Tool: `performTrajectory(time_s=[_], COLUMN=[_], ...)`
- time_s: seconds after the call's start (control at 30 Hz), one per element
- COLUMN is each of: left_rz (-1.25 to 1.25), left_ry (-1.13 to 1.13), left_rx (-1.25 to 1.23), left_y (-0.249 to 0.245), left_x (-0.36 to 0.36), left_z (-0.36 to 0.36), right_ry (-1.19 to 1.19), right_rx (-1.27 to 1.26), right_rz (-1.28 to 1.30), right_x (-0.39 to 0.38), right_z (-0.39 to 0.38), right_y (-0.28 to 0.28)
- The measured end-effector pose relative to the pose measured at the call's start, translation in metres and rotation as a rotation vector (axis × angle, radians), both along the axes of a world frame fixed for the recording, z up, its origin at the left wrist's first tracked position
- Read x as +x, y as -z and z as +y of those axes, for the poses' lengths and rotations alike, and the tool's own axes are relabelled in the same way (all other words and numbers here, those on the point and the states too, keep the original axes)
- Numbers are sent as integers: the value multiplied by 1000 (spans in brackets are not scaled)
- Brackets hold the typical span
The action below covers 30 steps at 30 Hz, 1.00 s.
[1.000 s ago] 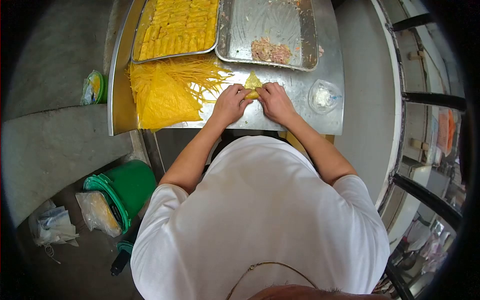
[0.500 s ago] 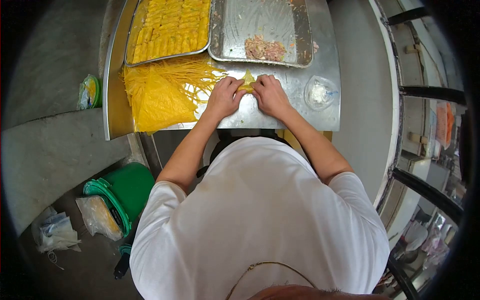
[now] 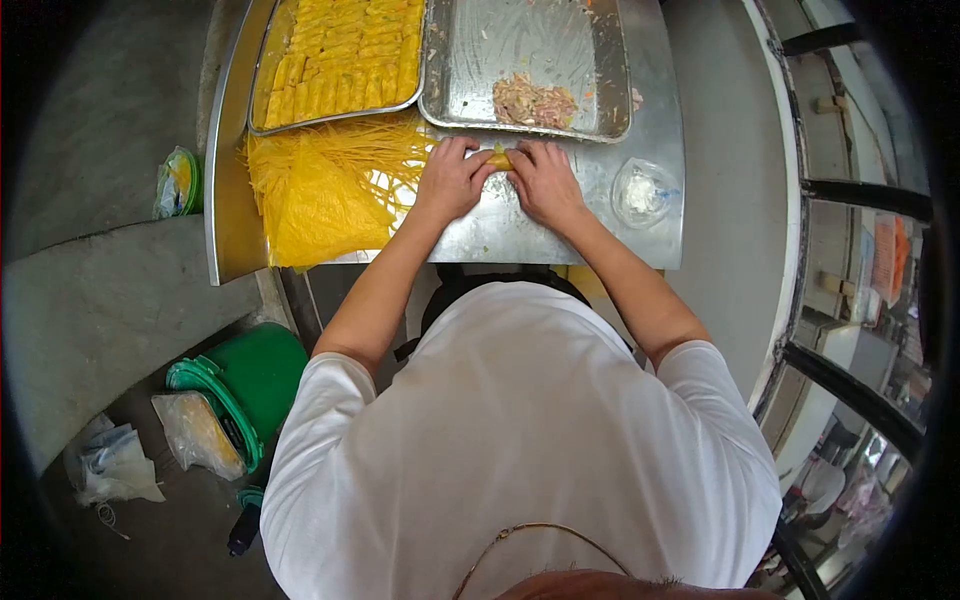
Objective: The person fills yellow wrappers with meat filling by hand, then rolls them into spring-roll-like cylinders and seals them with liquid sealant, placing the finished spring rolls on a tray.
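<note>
Yellow roll (image 3: 499, 161) sits at the upper centre of the frame, over the metal table (image 3: 655, 125), its left end held in the nearly closed fingers of the left hand (image 3: 450, 181), its right end likewise in the right hand (image 3: 546, 186). Yellow sheets (image 3: 325, 205) lie upper left; pinkish chopped mixture (image 3: 533, 101) lies near the top edge.

Your work sits on a shiny metal tabletop (image 3: 600, 185). Along its far side you have two metal trays next to each other, the left tray (image 3: 340, 120) and the right tray (image 3: 520, 50). Nearer you, at left, lies a yellow sheet (image 3: 325, 210) reaching the front edge, with thin yellow strips (image 3: 340, 138) fanned out beyond it. To your right stands a clear round tub (image 3: 640, 217); pinkish scraps (image 3: 637, 98) lie just beside the right tray.
</note>
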State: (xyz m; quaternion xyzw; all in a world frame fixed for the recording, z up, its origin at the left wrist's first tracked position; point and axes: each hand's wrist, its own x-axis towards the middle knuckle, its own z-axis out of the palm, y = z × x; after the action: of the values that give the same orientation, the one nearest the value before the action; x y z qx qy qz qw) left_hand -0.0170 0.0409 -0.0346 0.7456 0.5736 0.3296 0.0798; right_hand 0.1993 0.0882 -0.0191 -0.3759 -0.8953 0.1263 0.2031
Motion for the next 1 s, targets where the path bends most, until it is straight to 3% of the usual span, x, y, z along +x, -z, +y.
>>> performTrajectory(time_s=[0.43,0.53,0.7,0.83,0.9,1.0], left_rz=[66,81,-35,-90,-114,-146], left_ry=[-48,-79,-129,-213,-224,-252], left_rx=[62,39,62,55,30,51], left_y=[-3,-13,-28,-24,-18,-14], left_x=[2,1,-17,-24,-28,-31], left_z=[17,10,-31,-72,-87,-98], right_ry=[64,89,95,-71,-63,-73], right_rx=[80,-18,-21,100,99,15], right_rz=[-106,-100,42,84,-145,-232], right_x=[-12,-7,3,-22,-44,-61], right_z=[13,9,-8,0,9,20], right_y=[9,0,-14,-11,-2,-1])
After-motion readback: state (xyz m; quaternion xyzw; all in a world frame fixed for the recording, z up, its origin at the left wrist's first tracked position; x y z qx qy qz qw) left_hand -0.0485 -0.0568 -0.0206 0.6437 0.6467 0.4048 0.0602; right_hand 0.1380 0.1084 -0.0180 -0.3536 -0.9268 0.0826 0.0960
